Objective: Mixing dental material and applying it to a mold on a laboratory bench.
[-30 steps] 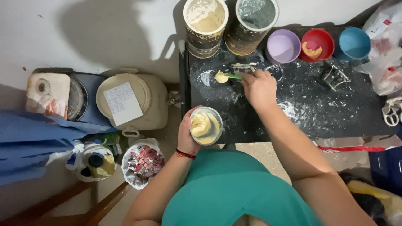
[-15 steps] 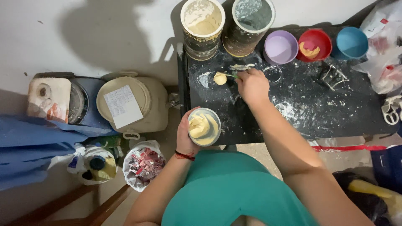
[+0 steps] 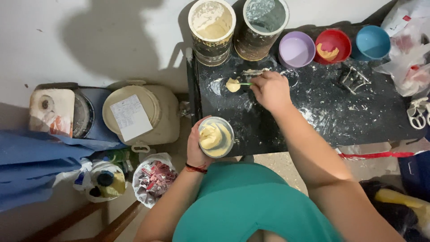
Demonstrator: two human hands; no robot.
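My left hand (image 3: 195,148) grips a clear round cup (image 3: 216,137) filled with pale yellow paste, held at the near edge of a black, powder-dusted table (image 3: 376,116). My right hand (image 3: 270,89) is out over the table, shut on a thin green-handled spoon (image 3: 245,84). The spoon's tip rests in a small lump of yellow paste (image 3: 232,84) lying on the table surface. A red string band circles my left wrist.
Two tall tins (image 3: 212,27) (image 3: 262,24) stand at the table's back edge, with purple (image 3: 296,48), red (image 3: 332,45) and blue (image 3: 372,42) cups to their right. Plastic bags (image 3: 410,54) lie at far right. On the floor left: a cream lidded bucket (image 3: 139,114), blue cloth (image 3: 36,166).
My right hand has slid the spoon and the paste lump a little to the left on the table. The cup in my left hand has stayed in place.
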